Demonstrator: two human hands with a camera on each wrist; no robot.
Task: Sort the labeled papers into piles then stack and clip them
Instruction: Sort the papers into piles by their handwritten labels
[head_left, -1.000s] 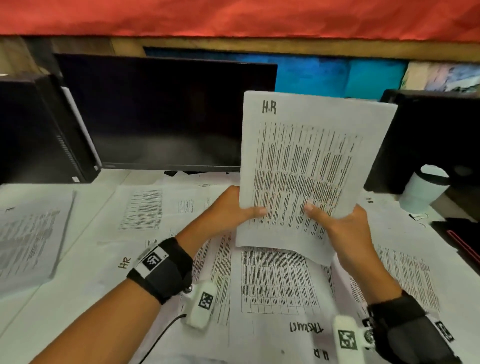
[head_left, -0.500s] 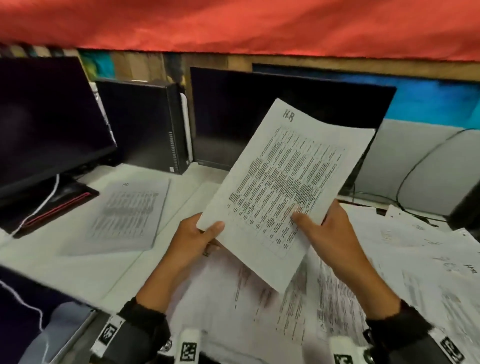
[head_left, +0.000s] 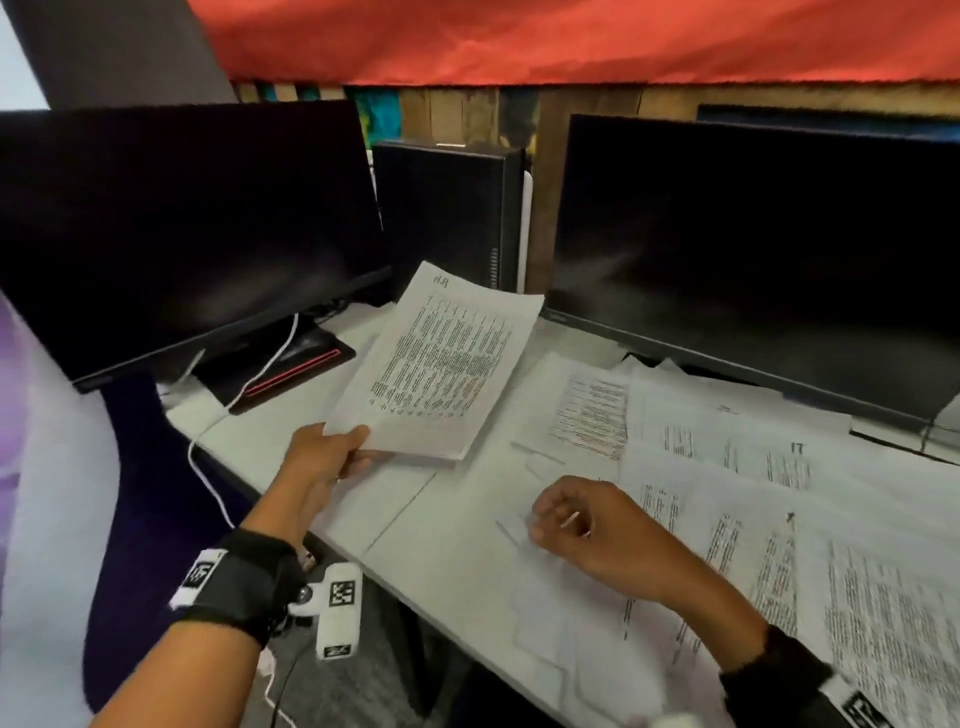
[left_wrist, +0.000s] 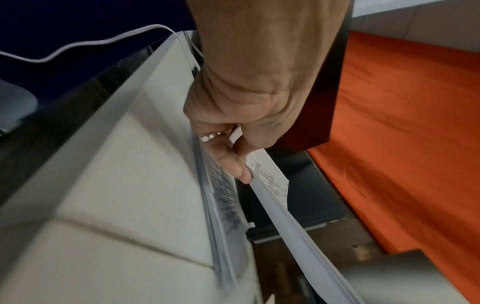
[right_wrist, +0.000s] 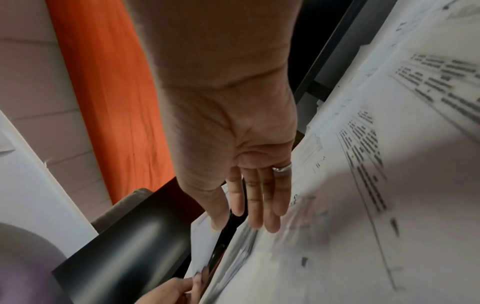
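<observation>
An "HR"-labelled sheet (head_left: 441, 364) is pinched at its near left corner by the left hand (head_left: 324, 457), thumb on top and fingers (left_wrist: 233, 164) curled beneath, as the left wrist view confirms. The sheet is held tilted just above the counter (head_left: 415, 525), its far edge raised toward the black computer tower (head_left: 447, 208) behind it. It is a white page covered in dense columns of dark print, with the handwritten label at its top left corner. Directly beneath it, a thin pile of papers (left_wrist: 221, 205) is seen lying on the counter; whether the lowered near edge touches that pile cannot be told. The right hand (head_left: 587, 525) is kept to the right of the held sheet, well apart from it, hovering low over the counter with nothing in its grip; in the right wrist view its fingers (right_wrist: 265, 197) are shown straight and close together. Further right of the held sheet, loose printed papers (head_left: 753, 493) are spread overlapping across the counter, one marked "IT" near its top. A dark monitor (head_left: 182, 218) is placed to the left of the tower and another monitor (head_left: 753, 249) to its right, and a white cable (head_left: 249, 384) is trailed over the counter's left edge.
</observation>
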